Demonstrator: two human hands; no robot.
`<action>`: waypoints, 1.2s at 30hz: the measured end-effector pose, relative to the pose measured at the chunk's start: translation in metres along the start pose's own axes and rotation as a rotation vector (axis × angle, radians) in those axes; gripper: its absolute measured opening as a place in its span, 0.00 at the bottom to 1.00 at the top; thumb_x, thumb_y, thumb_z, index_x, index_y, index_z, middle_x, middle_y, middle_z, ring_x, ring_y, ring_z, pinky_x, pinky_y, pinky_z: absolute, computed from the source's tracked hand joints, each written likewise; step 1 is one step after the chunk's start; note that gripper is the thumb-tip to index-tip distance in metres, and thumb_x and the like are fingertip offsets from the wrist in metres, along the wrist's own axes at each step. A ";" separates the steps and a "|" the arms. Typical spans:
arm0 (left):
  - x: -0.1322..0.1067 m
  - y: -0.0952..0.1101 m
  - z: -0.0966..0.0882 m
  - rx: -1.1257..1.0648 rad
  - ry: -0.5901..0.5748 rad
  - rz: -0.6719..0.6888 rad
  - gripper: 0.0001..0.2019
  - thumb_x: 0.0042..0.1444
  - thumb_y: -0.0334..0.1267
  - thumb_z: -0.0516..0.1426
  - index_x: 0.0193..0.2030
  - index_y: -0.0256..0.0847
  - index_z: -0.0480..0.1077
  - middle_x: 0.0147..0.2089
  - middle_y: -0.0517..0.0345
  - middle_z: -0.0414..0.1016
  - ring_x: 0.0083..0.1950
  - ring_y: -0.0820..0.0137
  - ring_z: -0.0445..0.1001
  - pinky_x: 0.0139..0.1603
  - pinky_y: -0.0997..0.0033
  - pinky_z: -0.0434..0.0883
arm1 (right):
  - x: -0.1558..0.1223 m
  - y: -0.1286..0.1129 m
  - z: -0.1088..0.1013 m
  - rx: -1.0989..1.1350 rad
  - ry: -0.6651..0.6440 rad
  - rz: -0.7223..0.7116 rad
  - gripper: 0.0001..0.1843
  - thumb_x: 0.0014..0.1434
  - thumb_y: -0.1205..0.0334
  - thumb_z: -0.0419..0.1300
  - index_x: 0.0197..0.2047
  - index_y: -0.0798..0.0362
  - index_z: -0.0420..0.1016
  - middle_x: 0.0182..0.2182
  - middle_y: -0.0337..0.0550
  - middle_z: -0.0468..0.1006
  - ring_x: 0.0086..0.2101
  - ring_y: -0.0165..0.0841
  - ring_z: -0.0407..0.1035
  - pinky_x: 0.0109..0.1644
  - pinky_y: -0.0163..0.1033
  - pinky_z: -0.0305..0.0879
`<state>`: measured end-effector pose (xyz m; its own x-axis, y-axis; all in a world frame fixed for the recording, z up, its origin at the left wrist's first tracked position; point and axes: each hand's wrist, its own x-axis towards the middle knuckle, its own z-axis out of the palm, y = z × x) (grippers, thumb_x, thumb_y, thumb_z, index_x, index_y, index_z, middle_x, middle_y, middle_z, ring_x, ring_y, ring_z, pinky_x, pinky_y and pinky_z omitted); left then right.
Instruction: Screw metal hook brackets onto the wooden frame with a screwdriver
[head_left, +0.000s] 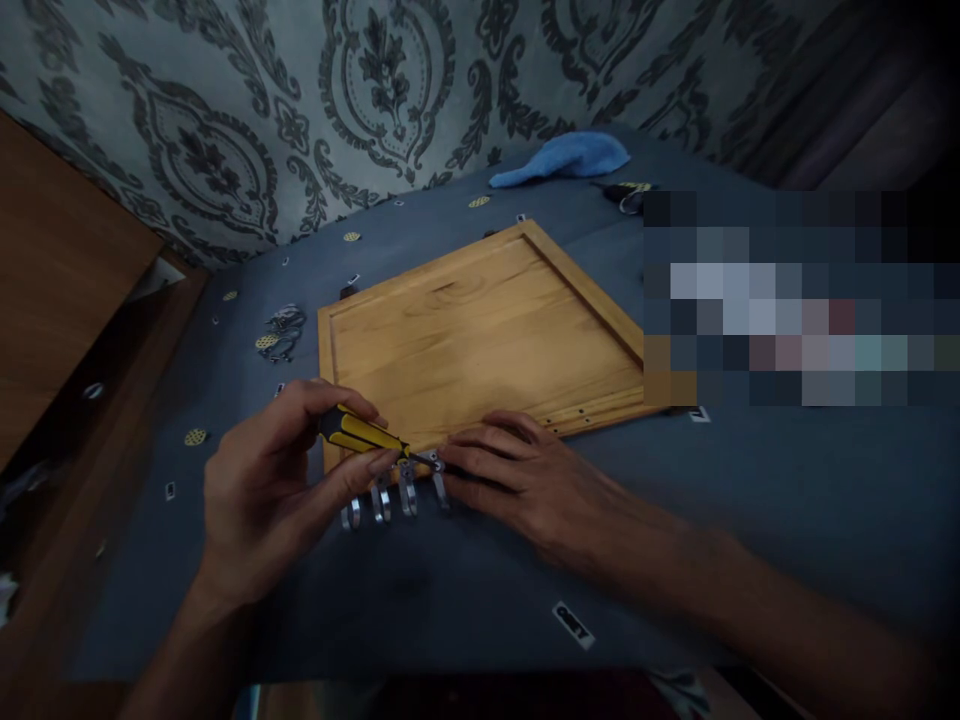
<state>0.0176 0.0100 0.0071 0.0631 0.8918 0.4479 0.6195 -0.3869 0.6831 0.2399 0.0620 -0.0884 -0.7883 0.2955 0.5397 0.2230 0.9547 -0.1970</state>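
A wooden panel (480, 330) with a raised frame lies on a dark grey patterned cloth. Several curved metal hooks (407, 492) stick out over its near edge. My left hand (281, 490) is closed round the yellow-and-black handle of a screwdriver (367, 434), pinched between thumb and fingers. The shaft points right, its tip at the flat plate of the rightmost hook (439, 485). From the right, my right hand (517, 475) rests on the panel's edge, its fingertips pressed against that same hook. Its thumb is hidden. Small dark holes show in the frame right of my hand.
A blue cloth (566, 160) lies at the back by the patterned wall covering. Near it is a dark object with a ring (628, 195). A small pile of metal pieces (281, 333) lies left of the panel. Wooden furniture (67, 270) borders the left side. A pixelated patch hides the right.
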 end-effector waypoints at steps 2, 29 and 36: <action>0.000 0.000 0.000 0.023 -0.014 0.012 0.11 0.57 0.34 0.68 0.45 0.52 0.77 0.38 0.60 0.79 0.38 0.64 0.78 0.35 0.63 0.75 | 0.000 0.000 -0.001 0.003 -0.001 0.000 0.16 0.74 0.68 0.49 0.52 0.55 0.78 0.49 0.47 0.83 0.51 0.39 0.71 0.55 0.48 0.65; 0.001 0.017 -0.004 -0.066 0.144 -0.078 0.12 0.52 0.32 0.70 0.42 0.47 0.78 0.38 0.63 0.80 0.38 0.67 0.80 0.39 0.67 0.79 | 0.000 0.000 -0.001 0.013 -0.010 -0.005 0.15 0.73 0.68 0.50 0.52 0.55 0.77 0.50 0.47 0.83 0.51 0.39 0.72 0.56 0.48 0.65; 0.004 0.009 -0.007 -0.085 0.155 -0.078 0.12 0.54 0.30 0.69 0.43 0.47 0.78 0.39 0.63 0.80 0.38 0.68 0.81 0.37 0.69 0.82 | -0.003 0.000 0.000 0.028 -0.021 0.006 0.16 0.69 0.71 0.53 0.54 0.55 0.77 0.51 0.49 0.82 0.52 0.40 0.71 0.58 0.50 0.65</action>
<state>0.0180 0.0083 0.0196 -0.1079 0.8758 0.4705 0.5487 -0.3421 0.7628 0.2422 0.0614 -0.0900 -0.7992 0.2998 0.5210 0.2114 0.9516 -0.2232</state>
